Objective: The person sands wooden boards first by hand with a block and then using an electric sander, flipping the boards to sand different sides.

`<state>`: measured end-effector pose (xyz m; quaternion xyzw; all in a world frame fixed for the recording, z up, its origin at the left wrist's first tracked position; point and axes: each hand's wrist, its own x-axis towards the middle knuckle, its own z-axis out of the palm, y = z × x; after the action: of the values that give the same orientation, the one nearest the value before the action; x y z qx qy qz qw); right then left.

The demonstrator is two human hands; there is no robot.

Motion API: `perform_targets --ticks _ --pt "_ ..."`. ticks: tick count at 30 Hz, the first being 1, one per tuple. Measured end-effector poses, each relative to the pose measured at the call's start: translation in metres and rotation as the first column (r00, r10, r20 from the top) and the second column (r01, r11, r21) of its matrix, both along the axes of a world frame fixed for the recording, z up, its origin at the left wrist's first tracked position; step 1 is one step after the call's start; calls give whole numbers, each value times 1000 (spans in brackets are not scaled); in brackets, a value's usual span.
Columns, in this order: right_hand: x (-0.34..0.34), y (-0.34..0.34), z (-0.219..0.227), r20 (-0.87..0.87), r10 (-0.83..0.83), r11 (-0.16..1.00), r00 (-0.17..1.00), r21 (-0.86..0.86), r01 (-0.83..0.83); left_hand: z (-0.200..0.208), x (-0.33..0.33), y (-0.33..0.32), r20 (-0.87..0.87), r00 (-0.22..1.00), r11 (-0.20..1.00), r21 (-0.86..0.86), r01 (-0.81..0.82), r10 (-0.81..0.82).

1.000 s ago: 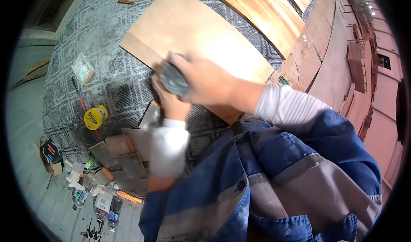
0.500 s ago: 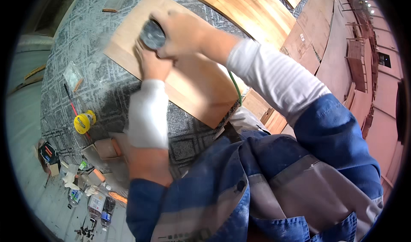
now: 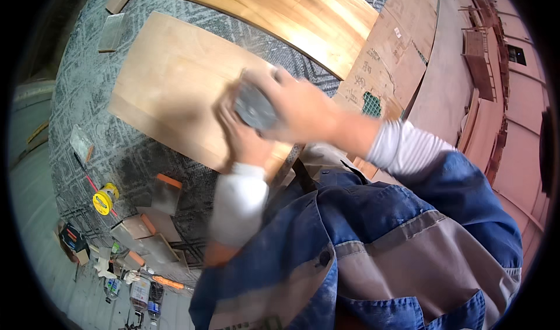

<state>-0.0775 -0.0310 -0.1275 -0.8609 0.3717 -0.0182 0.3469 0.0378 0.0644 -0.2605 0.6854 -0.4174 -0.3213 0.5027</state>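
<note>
Both my hands are closed round a dark grey, round-topped sander (image 3: 255, 105), smeared by motion, at the near right part of a pale wooden panel (image 3: 175, 67). My right hand (image 3: 297, 105) wraps it from the right, the wrist in a white cuff. My left hand (image 3: 248, 140) grips its near left side, fingers pointing away from me. The sander's underside is hidden, so its contact with the wood cannot be made out. The panel lies flat on a grey patterned carpet-like cover (image 3: 140, 161).
Beyond lies a glossier wooden panel (image 3: 291, 21), with cardboard (image 3: 379, 67) to its right. At left are a yellow tape roll (image 3: 105, 198), an orange-edged block (image 3: 167, 193) and several more blocks. Bottles (image 3: 140, 292) and an orange-handled tool (image 3: 168, 282) sit at lower left.
My hands and the sander have moved from the panel's far left part toward me and to the right. The view has shifted, so the panel appears lower and further left.
</note>
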Motion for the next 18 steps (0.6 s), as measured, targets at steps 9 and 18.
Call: perform_targets --ticks 9,18 --pt "-15 -42 -4 24 32 998 999 47 -34 -8 -22 -46 -279 959 998 -34 -53 41" --pt "-99 -2 12 -79 -143 986 987 81 149 39 -95 -15 384 910 981 -48 189 -156"
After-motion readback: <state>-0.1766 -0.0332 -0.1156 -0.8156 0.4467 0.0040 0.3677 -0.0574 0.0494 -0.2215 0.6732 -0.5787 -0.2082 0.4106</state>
